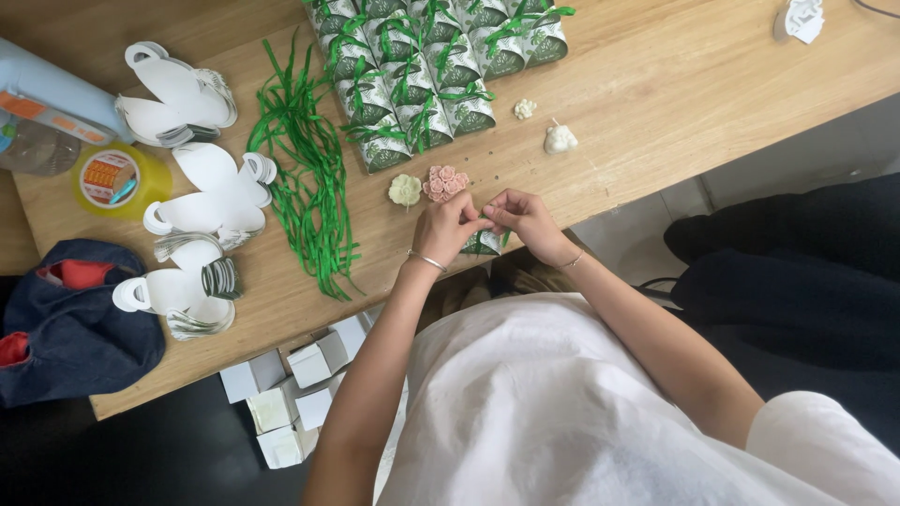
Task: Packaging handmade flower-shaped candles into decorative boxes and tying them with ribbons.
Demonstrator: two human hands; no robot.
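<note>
At the near edge of the wooden surface, the person's left hand and right hand meet over a small green-and-white gift box. Both grips are pressed together at the fingertips, pinching the top of the box where a bit of green ribbon shows; the box itself is mostly hidden under the hands. Just beyond the left hand, toward 12 o'clock, lie a pink flower-shaped piece and, beside it at 9 o'clock, a cream one. Further toward 12 o'clock, finished boxes tied with green ribbon stand in close rows. At 9 o'clock from the hands a loose bundle of green ribbons sprawls, with flat white box blanks beyond it.
</note>
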